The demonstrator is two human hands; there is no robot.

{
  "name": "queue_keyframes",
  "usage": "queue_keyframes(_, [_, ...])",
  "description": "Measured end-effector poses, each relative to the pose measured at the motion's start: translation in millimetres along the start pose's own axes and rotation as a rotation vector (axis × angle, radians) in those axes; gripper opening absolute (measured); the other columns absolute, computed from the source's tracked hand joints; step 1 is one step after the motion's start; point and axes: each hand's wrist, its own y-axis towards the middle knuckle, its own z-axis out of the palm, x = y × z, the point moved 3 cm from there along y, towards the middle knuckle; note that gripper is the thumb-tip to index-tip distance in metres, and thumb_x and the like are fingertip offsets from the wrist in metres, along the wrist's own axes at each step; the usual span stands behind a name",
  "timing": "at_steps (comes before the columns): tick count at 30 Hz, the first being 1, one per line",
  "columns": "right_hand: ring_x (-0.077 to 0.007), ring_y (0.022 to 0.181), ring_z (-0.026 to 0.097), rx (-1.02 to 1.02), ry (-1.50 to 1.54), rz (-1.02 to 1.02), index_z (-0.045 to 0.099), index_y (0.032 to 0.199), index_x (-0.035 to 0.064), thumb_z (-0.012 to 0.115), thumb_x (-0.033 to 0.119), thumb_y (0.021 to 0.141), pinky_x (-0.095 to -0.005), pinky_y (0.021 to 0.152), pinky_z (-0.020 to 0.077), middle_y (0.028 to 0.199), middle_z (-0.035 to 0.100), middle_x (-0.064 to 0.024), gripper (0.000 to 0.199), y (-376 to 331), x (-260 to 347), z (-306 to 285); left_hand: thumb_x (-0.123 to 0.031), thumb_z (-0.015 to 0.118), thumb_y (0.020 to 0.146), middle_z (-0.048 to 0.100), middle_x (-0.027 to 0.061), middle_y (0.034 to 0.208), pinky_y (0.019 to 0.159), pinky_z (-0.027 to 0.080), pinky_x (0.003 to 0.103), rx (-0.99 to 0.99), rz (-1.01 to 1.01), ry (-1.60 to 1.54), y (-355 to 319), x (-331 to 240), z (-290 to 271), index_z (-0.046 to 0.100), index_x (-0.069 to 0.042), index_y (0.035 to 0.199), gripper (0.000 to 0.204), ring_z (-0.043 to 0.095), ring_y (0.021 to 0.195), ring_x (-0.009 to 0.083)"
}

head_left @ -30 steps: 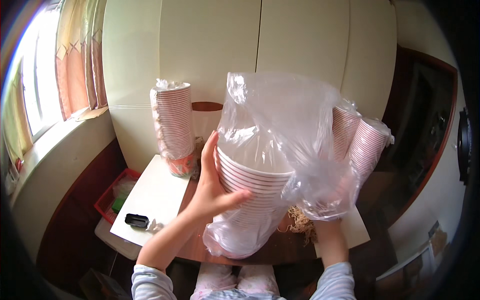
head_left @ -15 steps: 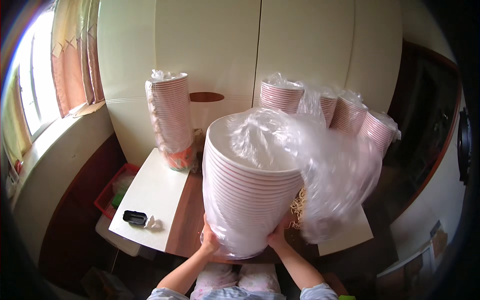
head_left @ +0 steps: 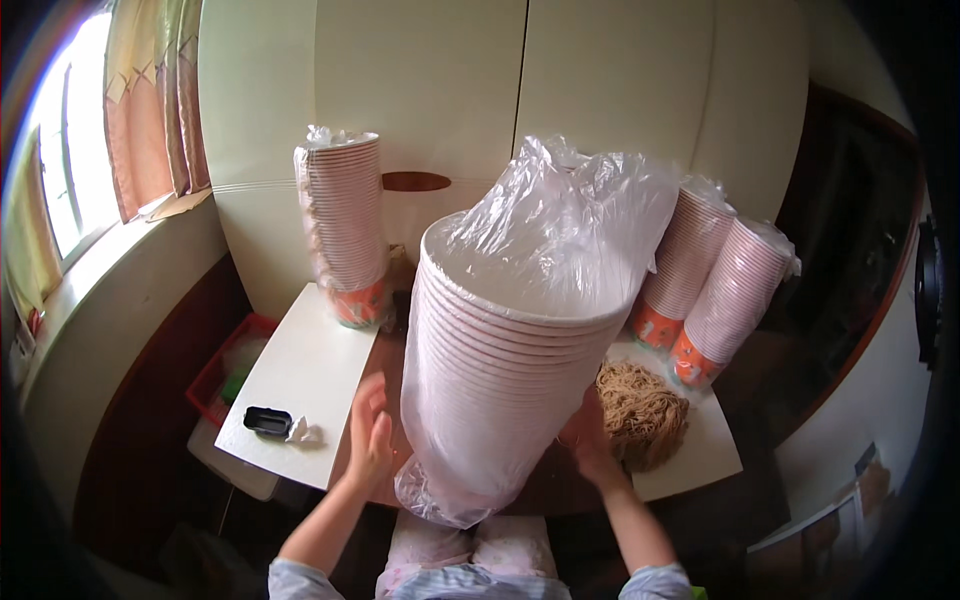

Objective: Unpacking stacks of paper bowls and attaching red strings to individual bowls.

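A tall stack of nested white paper cups [head_left: 490,390], wrapped in a clear plastic bag [head_left: 580,215], stands before me at the near edge of the table. Past the cup rim the loose mouth of the bag rises, crumpled, hiding part of the far side. To the left of the stack, my left hand [head_left: 370,430] is open and apart from it, fingers raised. My right hand [head_left: 594,440] is beside the stack's right side with fingers extended, partly hidden behind it; whether it touches the plastic I cannot tell.
One bagged cup stack [head_left: 345,225] stands at the back left; others, including a bagged stack [head_left: 735,290], are at the back right. A tan bundle of strings [head_left: 645,415] lies right. At left are a black tray [head_left: 268,421], crumpled tissue [head_left: 302,430] and red basket [head_left: 212,400].
The plastic swung from the stack's right side to above its rim. My left hand let go and moved left; my right hand moved up and right. The string bundle came into fuller view.
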Motion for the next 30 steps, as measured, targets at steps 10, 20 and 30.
queue_keyframes(10, [-0.0226,0.125,0.024,-0.083,0.172,-0.604,0.007,0.136,0.0012,0.054,0.065,0.070,-0.0372,0.101,0.0212,0.137,0.023,-0.0150,0.103,90,186,29,-0.026,0.054,0.078,0.023,0.0187,0.138,0.102,0.020,0.037,0.267,0.377,-0.033,137,-169,74,0.014,-0.004,0.137,0.074,0.021,0.129,0.0283])
queue_keyframes(20, [-0.0237,0.124,0.025,-0.260,0.018,-0.343,0.006,0.135,-0.0012,0.061,0.066,0.063,-0.0373,0.101,0.0229,0.134,0.024,-0.0158,0.112,40,53,39,-0.062,0.059,0.067,0.031,0.0190,0.132,0.101,0.023,0.038,0.146,0.086,-0.208,50,-64,72,0.013,0.002,0.134,0.103,0.030,0.123,0.0263])
queue_keyframes(30, [-0.0257,0.121,0.028,-0.134,0.075,-0.220,0.018,0.131,-0.0007,0.074,0.049,0.057,-0.0384,0.100,0.0233,0.128,0.031,-0.0163,0.105,-36,-64,72,-0.062,0.063,0.062,0.033,0.0211,0.129,0.098,0.028,0.038,0.118,-0.169,0.038,-80,91,61,0.014,0.001,0.132,0.106,0.034,0.120,0.0298])
